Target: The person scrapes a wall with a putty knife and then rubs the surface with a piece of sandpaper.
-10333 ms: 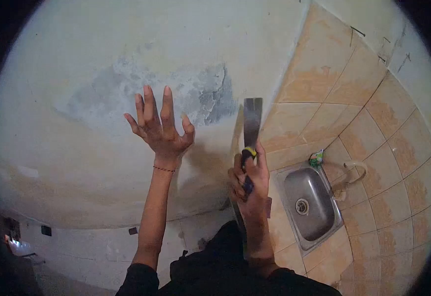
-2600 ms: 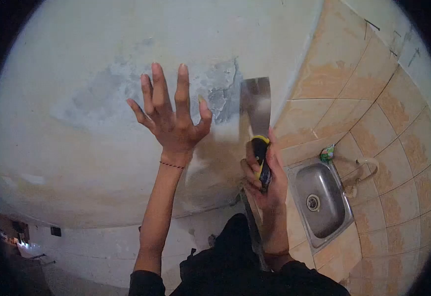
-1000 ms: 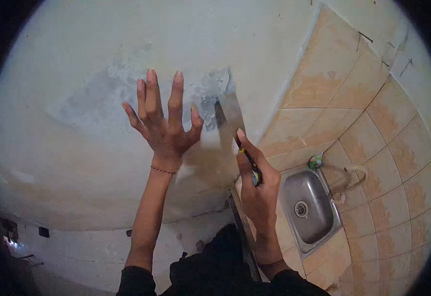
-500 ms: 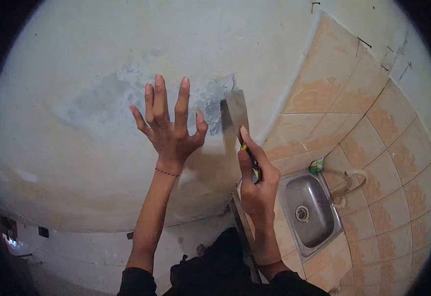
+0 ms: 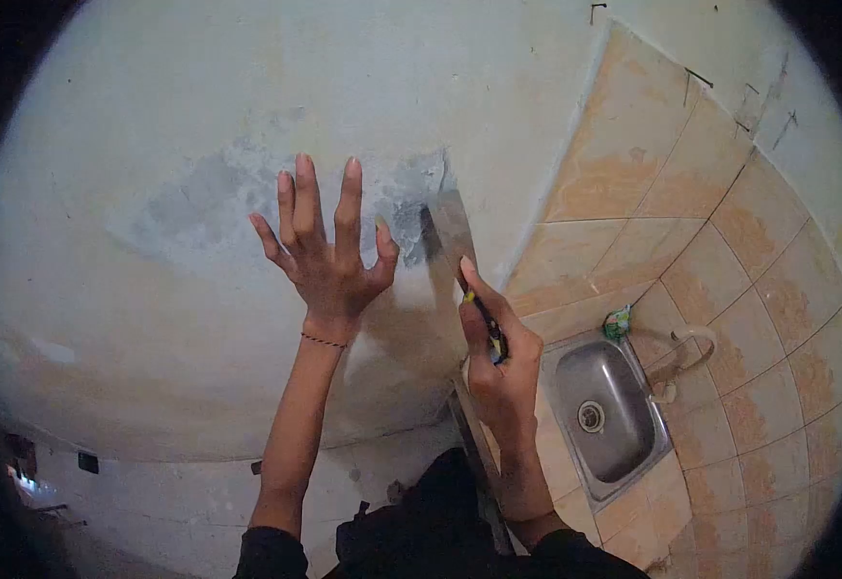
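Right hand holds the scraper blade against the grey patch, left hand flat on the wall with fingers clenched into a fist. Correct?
Not quite. The head view shows the left hand open, fingers spread against the wall, not clenched. The rest stands: the right hand holds the scraper with its blade at the grey patch.

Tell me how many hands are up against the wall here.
2. The left hand is spread flat on the painted wall, fingers up. The right hand grips a scraper beside it, blade at the grey bare patch. No others show.
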### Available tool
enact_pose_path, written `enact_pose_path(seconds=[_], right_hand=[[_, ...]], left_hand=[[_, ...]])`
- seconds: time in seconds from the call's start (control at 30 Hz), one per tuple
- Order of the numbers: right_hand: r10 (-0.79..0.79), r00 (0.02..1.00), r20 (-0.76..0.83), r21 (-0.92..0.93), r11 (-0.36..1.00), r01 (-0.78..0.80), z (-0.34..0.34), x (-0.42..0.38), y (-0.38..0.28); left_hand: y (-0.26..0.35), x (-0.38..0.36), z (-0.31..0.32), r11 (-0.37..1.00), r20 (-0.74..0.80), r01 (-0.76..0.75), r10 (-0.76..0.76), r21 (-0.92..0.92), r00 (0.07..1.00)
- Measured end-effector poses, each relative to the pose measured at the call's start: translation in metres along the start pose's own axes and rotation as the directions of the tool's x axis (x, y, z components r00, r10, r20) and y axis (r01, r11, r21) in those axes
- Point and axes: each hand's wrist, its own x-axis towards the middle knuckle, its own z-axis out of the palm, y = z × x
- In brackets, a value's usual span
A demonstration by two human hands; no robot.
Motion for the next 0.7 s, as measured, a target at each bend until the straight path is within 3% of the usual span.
enact_pose_path(seconds=[0.27,0.37,0.67,0.7], right_hand=[[-0.024,1.0,0.008,-0.024,0.999,0.024,0.0,-0.003,0.003],[-0.101,0.995,-0.015,0.004,0.995,0.101,0.002,0.004,0.008],[-0.068,0.997,-0.021,0.061,0.996,0.069,0.005,0.001,0.005],[-0.141,0.989,-0.035,0.013,0.99,0.141,0.005,0.003,0.008]], left_hand=[[0.001,-0.001,-0.001,1.0,0.013,0.017,-0.017,0.012,1.0],[0.0,-0.002,0.0,1.0,0.007,0.014,-0.014,0.012,1.0],[0.003,0.0,-0.004,1.0,0.016,0.027,-0.026,-0.011,1.0],[0.003,0.001,-0.005,1.0,0.015,0.012,-0.012,-0.009,1.0]])
